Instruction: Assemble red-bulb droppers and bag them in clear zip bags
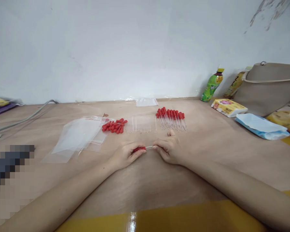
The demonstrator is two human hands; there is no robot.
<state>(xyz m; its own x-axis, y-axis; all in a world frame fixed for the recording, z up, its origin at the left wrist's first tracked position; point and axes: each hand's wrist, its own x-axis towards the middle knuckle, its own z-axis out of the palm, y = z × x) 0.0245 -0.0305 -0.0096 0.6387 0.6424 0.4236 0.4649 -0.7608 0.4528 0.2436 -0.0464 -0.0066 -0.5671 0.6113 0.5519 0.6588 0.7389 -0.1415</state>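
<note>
Clear plastic bags (76, 133) lie left on bench (125, 196); red bulbs (114, 126) piled just beside. Left hand (128, 155) pinches a red bulb (139, 149); right hand (168, 149) pinches the thin clear tube (149, 147) at the bulb's end. Bare tubes (139, 124), then red-capped tubes (172, 119), lie beyond the hands.

- 1 held red bulb (141, 148)
- 1 held clear tube (149, 147)
- 10+ loose red bulbs (114, 126), 10 o'clock
- 10+ red-topped droppers (172, 118), 1 o'clock
- 1 green bottle (210, 87), 2 o'clock
- 1 grey bag (263, 93), 2 o'clock
</note>
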